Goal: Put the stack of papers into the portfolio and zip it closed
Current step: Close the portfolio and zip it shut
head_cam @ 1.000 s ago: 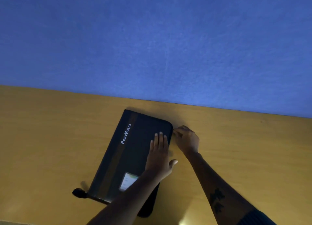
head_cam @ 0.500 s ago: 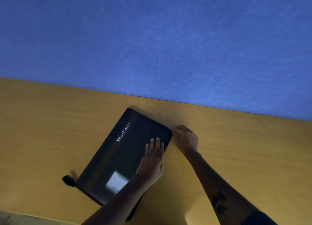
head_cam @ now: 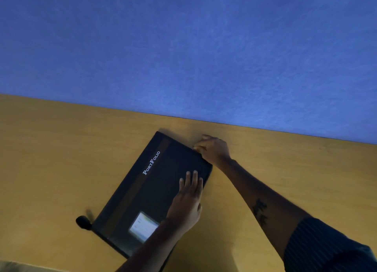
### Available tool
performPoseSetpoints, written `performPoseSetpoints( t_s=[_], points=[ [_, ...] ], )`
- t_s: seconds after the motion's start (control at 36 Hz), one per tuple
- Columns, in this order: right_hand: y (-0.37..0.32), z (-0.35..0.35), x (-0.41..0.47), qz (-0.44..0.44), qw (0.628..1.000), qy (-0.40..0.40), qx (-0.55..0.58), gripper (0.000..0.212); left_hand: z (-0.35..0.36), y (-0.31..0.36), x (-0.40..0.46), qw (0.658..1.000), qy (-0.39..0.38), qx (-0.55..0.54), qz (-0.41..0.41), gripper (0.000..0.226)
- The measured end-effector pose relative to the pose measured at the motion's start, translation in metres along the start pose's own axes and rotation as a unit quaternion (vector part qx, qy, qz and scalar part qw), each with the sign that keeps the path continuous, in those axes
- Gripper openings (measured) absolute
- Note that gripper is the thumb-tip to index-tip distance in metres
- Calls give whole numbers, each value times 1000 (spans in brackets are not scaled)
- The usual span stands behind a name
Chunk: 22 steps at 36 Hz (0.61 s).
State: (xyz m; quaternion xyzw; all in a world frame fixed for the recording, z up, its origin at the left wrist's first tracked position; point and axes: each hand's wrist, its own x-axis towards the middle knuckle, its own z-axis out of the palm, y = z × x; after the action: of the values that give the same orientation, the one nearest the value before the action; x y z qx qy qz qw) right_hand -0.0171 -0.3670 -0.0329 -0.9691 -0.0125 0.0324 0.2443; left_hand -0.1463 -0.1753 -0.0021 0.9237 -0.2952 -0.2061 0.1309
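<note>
A black portfolio (head_cam: 155,186) with white "PortFolio" lettering lies closed and skewed on the wooden table (head_cam: 61,159). A small label window (head_cam: 143,226) shows on its cover near me. My left hand (head_cam: 188,198) rests flat on the cover near the right edge, fingers together. My right hand (head_cam: 213,149) is pinched on the zipper pull at the portfolio's far edge, close to the far right corner. The papers are out of sight.
A black handle loop (head_cam: 83,222) sticks out at the portfolio's near left corner. A blue partition wall (head_cam: 193,53) rises along the table's far edge. The table's near edge shows at the bottom left.
My right hand has slid from the right corner leftward along the far edge with the zipper pull. The portfolio has turned a little under my left hand.
</note>
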Motion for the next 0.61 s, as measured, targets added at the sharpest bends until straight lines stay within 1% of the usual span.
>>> performPoseSetpoints(
  t_s=[0.08, 0.17, 0.22, 0.28, 0.33, 0.5, 0.61],
  points=[
    [-11, 9, 18, -6, 1000, -17, 4, 21, 1, -2, 0, 1000, 15, 9, 2, 83],
    [-22, 16, 34, -10, 999, -26, 21, 21, 0, -2, 2, 1000, 11, 8, 2, 80],
    [-30, 19, 45, -16, 999, -22, 29, 20, -1, -2, 3, 1000, 7, 22, 1, 84],
    [-40, 21, 54, -27, 999, -14, 38, 20, -5, -1, 4, 999, -7, 46, 6, 90],
    [-49, 26, 63, -33, 999, -3, 38, 20, -4, -2, 5, 999, 2, 53, 11, 92],
    [-67, 50, 84, -19, 998, 40, 51, 19, 5, -8, 6, 999, 12, 38, 18, 88],
    [-79, 60, 94, 1, 997, 55, 58, 19, 6, -8, 6, 999, 22, 24, 22, 82]
  ],
)
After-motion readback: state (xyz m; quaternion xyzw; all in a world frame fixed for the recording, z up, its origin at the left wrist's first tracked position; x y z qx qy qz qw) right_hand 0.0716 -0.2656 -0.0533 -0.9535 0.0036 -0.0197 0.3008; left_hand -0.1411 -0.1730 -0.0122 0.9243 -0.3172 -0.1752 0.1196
